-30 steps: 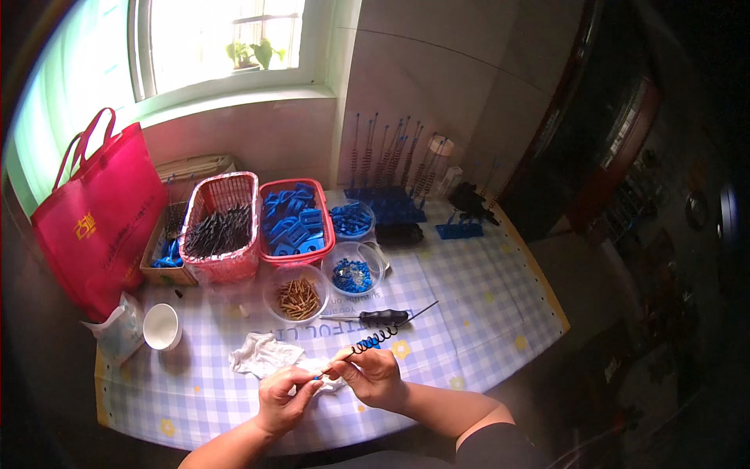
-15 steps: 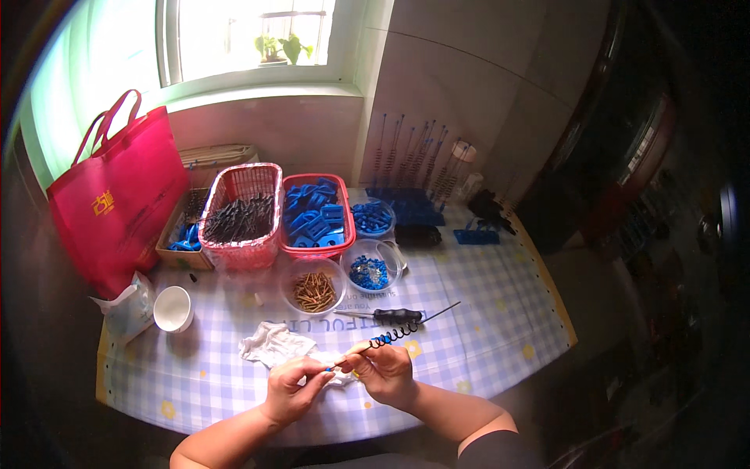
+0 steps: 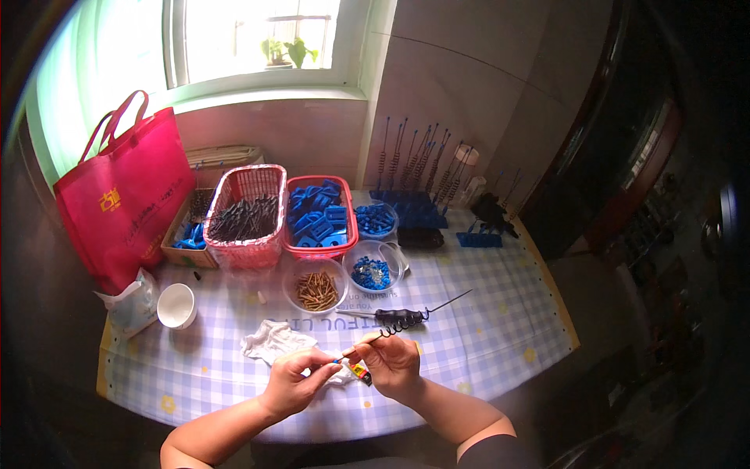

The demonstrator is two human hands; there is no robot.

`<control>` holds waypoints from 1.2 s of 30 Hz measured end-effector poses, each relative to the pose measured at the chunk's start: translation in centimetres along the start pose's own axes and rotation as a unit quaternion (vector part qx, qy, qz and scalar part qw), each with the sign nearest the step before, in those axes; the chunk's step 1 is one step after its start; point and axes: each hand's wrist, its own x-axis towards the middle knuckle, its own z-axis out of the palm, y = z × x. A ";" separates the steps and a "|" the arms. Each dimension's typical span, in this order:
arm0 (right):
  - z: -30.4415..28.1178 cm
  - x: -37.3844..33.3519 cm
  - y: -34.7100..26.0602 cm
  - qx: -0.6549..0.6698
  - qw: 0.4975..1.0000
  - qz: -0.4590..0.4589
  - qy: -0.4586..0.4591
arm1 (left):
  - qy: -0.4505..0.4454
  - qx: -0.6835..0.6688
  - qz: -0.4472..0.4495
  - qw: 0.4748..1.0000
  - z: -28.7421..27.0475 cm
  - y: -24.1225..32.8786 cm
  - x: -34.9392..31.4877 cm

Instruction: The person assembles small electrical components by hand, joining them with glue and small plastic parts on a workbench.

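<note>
My right hand (image 3: 393, 366) pinches a thin dark rod with a black coil spring (image 3: 393, 327) around it, tilted up to the right. A copper-coloured section shows on the rod near my fingers. At the rod's lower end, my left hand (image 3: 299, 379) pinches a small blue cap (image 3: 337, 361); whether it is fully seated on the rod I cannot tell. Beneath my hands lie a crumpled white cloth (image 3: 275, 341) and a small yellow, red and black tube (image 3: 362, 374). Just beyond the coil is a screwdriver (image 3: 388, 316) with a black handle, partly overlapped by it.
Behind are bowls of copper-coloured pins (image 3: 316, 291) and small blue caps (image 3: 370, 273). Baskets hold black rods (image 3: 245, 216) and blue plastic parts (image 3: 319, 211). Finished-looking coiled rods stand in a blue rack (image 3: 408, 211). A white cup (image 3: 176, 307) and red bag (image 3: 123, 191) are left.
The coiled rod's far end has swung up and right. My right hand has shifted slightly right, uncovering the small tube. Both hands keep their pinches.
</note>
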 end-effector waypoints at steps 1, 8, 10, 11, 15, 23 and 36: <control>-0.2 0.2 0.0 -0.022 1.000 -0.014 -0.009 | 0.000 0.000 0.000 1.000 0.0 -0.1 0.1; 0.3 0.4 0.3 -0.005 0.999 0.005 0.037 | -0.017 0.014 -0.015 1.000 -0.3 -0.9 0.4; 0.4 0.2 0.3 -0.029 0.999 0.012 0.023 | -0.013 0.014 0.007 1.000 -0.4 -1.2 0.2; 0.5 0.2 0.1 -0.032 0.999 0.018 0.021 | -0.017 0.011 0.019 1.000 -0.5 -1.3 0.2; 0.8 -0.1 0.3 -0.015 1.000 0.020 0.010 | -0.029 0.012 0.019 0.999 -0.9 -1.3 -0.1; 0.8 -0.4 0.1 -0.001 0.999 0.043 0.005 | -0.020 0.004 0.045 0.999 -0.8 -1.9 -0.4; 0.9 -0.4 0.7 0.016 1.000 0.012 0.022 | -0.021 -0.004 -0.014 1.000 -0.8 -1.3 -0.6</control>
